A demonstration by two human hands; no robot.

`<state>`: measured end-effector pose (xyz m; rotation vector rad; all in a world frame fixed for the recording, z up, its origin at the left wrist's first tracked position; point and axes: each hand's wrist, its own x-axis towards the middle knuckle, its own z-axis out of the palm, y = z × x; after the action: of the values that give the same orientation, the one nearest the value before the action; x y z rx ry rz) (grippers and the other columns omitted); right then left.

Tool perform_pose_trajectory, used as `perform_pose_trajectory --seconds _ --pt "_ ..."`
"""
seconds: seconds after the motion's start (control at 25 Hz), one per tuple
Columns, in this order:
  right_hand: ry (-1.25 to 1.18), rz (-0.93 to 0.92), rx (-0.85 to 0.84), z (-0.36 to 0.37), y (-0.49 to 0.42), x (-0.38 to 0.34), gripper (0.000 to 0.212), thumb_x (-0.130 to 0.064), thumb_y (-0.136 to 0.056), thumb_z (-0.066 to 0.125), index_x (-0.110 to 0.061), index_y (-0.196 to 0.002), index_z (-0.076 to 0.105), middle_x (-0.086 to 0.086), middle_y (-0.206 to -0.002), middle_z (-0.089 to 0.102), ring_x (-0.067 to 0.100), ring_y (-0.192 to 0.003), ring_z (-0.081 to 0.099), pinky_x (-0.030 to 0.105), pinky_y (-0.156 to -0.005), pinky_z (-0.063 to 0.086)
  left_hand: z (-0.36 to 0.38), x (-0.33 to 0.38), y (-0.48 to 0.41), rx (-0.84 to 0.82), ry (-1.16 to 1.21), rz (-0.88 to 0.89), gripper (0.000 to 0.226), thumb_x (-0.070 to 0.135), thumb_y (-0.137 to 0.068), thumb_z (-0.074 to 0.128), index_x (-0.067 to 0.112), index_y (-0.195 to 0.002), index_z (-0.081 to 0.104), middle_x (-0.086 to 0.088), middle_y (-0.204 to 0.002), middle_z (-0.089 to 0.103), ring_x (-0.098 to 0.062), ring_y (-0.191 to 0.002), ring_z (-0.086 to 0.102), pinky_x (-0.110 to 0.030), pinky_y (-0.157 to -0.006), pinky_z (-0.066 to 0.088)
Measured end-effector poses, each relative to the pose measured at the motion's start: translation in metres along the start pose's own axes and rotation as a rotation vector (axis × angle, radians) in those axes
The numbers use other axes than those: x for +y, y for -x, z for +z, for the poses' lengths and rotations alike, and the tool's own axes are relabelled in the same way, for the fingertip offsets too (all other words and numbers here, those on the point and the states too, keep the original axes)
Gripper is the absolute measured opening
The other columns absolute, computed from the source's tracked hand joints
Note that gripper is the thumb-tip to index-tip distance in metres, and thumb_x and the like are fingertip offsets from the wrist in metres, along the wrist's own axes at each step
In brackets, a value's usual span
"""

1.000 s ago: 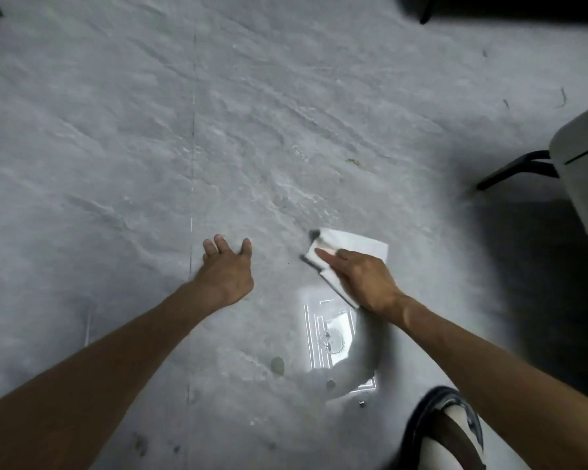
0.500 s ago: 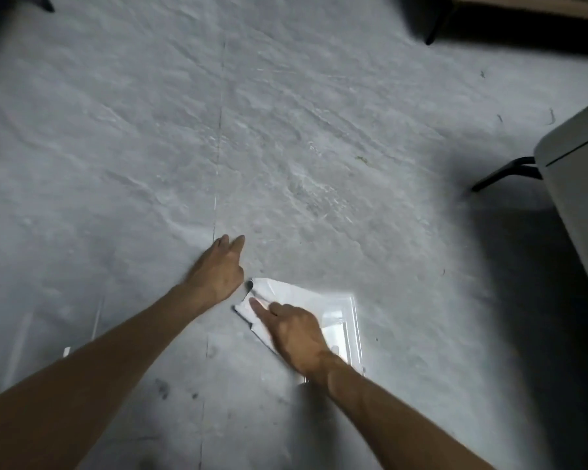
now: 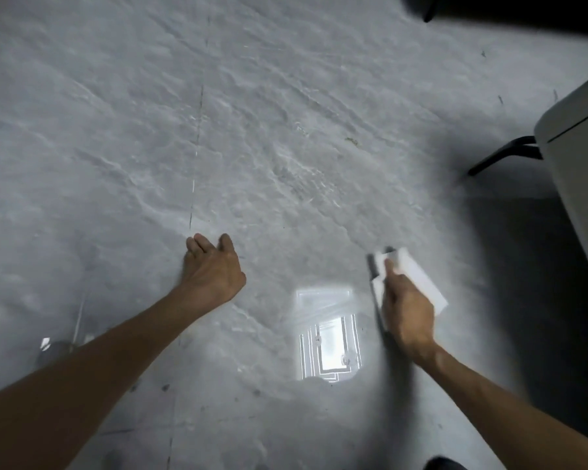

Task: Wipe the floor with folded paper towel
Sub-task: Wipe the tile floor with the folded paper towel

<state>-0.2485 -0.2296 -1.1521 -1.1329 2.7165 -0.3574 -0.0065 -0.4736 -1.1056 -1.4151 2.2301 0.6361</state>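
Note:
The floor (image 3: 286, 130) is glossy grey marbled stone with a thin seam running away from me. A folded white paper towel (image 3: 418, 278) lies flat on it at the lower right. My right hand (image 3: 406, 310) presses down on the towel with straight fingers and covers its near part; the hand is blurred by motion. My left hand (image 3: 213, 266) rests flat on the floor to the left, about a hand's width from the seam's near end, holding nothing.
A bright ceiling-light reflection (image 3: 328, 334) shines on the floor between my hands. A pale grey box-like object (image 3: 581, 157) on black legs (image 3: 499, 156) stands at the right edge. Dark furniture with a leg (image 3: 430, 13) fills the top right corner. A small speck (image 3: 352, 141) lies on the floor farther out.
My right hand has swept the towel from right beside my left hand out to the right. My left hand stays planted on the floor.

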Motion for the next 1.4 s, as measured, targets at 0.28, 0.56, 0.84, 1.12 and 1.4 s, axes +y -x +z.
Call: perform_pose_trajectory --seconds 0.28,0.56,0.84,1.12,1.4 --pt "0.038 0.178 0.009 -0.049 -0.012 0.116 0.039 -0.018 -0.097 0.046 -0.019 -0.137 0.046 0.011 -0.12 0.064 0.031 -0.105 0.06 0.038 -0.088 0.045 0.017 0.05 0.002 0.046 -0.036 0.1 0.069 0.019 -0.089 0.043 0.012 -0.148 0.007 -0.041 -0.15 0.001 -0.054 -0.141 0.001 -0.049 -0.116 0.016" --pt "-0.432 0.647 0.194 -0.045 -0.01 0.079 0.032 -0.022 -0.102 0.041 -0.002 -0.121 0.058 0.011 -0.092 0.073 0.028 -0.088 0.07 0.044 -0.087 0.051 0.029 0.042 0.004 0.119 -0.031 0.1 0.071 0.015 -0.088 0.041 0.014 -0.15 0.006 -0.04 -0.151 -0.002 -0.053 -0.142 -0.002 -0.049 -0.118 0.013" --pt "-0.037 -0.405 -0.13 0.043 0.128 -0.148 0.06 -0.014 -0.073 0.073 -0.017 -0.131 0.059 -0.001 -0.079 0.067 0.02 -0.057 0.063 0.026 -0.04 0.037 0.03 0.002 0.054 0.105 0.17 0.253 0.06 0.011 -0.089 0.044 0.013 -0.147 0.029 -0.015 -0.152 0.032 -0.03 -0.139 0.032 -0.037 -0.113 0.028" --pt "0.22 -0.126 -0.077 -0.024 0.057 -0.027 0.047 -0.017 -0.098 0.044 -0.02 -0.144 0.039 0.014 -0.118 0.064 0.036 -0.1 0.063 0.042 -0.078 0.049 0.047 -0.087 0.118 0.083 0.249 0.137 0.058 0.014 -0.094 0.044 0.015 -0.149 0.026 -0.008 -0.158 0.023 -0.022 -0.144 0.024 -0.029 -0.117 0.019" --pt "0.095 -0.18 0.014 0.066 0.076 -0.214 0.047 -0.015 -0.101 0.035 -0.011 -0.148 0.029 0.012 -0.109 0.064 0.032 -0.091 0.065 0.039 -0.067 0.047 0.048 -0.127 0.132 0.294 0.414 -0.037 0.047 0.01 -0.086 0.05 0.019 -0.133 0.05 -0.008 -0.135 0.057 -0.028 -0.113 0.06 -0.028 -0.091 0.046"
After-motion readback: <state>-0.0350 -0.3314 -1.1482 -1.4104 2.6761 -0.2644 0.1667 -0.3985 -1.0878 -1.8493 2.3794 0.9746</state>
